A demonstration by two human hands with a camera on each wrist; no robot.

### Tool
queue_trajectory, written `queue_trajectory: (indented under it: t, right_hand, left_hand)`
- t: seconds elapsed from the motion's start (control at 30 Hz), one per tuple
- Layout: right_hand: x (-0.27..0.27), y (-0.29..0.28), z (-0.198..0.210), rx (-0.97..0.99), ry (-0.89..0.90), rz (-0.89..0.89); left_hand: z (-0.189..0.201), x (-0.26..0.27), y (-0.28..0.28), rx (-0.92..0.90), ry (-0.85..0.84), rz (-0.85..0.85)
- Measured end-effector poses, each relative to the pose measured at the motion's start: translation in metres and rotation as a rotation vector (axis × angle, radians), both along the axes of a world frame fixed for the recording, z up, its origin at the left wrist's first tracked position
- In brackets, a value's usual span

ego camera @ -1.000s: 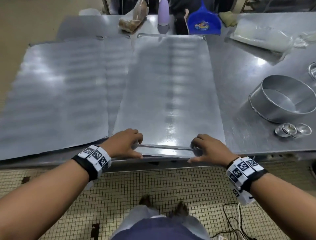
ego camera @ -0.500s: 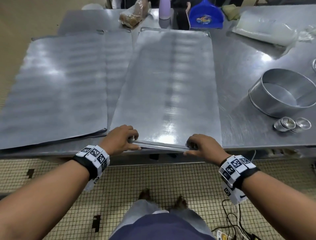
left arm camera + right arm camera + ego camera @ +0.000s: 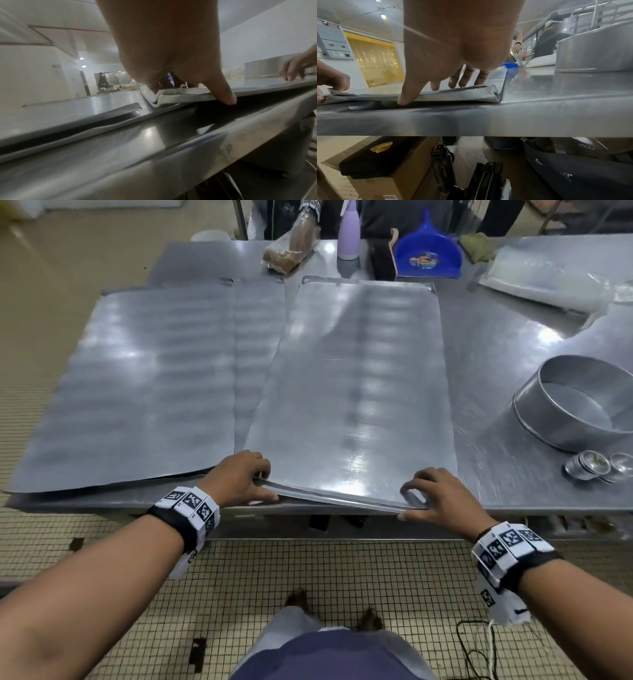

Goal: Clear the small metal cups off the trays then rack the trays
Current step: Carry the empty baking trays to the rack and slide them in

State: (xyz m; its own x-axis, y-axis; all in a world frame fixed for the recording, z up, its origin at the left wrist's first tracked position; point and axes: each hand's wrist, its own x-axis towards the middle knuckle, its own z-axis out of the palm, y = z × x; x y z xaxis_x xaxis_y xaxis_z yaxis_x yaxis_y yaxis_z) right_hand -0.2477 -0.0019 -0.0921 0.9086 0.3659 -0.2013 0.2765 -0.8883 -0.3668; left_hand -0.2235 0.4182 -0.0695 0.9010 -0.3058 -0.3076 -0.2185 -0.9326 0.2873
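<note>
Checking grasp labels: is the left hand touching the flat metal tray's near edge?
Touching. Left wrist view shows the left hand pinching the flat metal tray, thumb under its edge.

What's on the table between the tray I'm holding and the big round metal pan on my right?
Nothing: in the head view only bare table lies between the tray and the round pan; the small metal cups sit nearer, in front of the pan.

Both hands, the left hand (image 3: pixel 239 479) and right hand (image 3: pixel 442 496), have pulled the tray (image 3: pixel 356 392) toward 6 o'clock and raised its near edge off the bench (image 3: pixel 507 371), higher at the left corner.
</note>
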Motion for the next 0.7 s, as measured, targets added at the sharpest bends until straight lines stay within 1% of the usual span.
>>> queue_trajectory:
  t: [0.17,0.33,0.43,0.53,0.6,0.63,0.7]
  right_hand:
    - [-0.002,0.005,-0.003,0.020,0.033,-0.035]
    - [-0.010,0.016,-0.004,0.065,0.008,-0.108]
    - [-0.009,0.016,-0.001,0.062,0.027,-0.115]
    - [-0.003,0.012,0.000,0.080,0.044,-0.153]
    - [0.007,0.006,0.005,0.130,0.003,-0.237]
    - [0.013,0.001,0.007,0.144,-0.024,-0.309]
    - [0.026,-0.011,0.007,0.131,-0.055,-0.494]
  left_hand:
    - [-0.004,0.000,-0.002,-0.010,0.001,0.006]
    - [-0.003,0.007,-0.004,-0.031,-0.030,0.010]
    - [-0.006,0.007,-0.004,-0.035,-0.015,0.009]
    - [-0.006,0.007,-0.004,-0.126,0.026,0.072]
    - [-0.002,0.013,-0.003,-0.234,0.019,0.153]
    - [0.000,0.018,-0.001,-0.268,-0.010,0.200]
    - [-0.001,0.034,0.005,-0.265,-0.087,0.293]
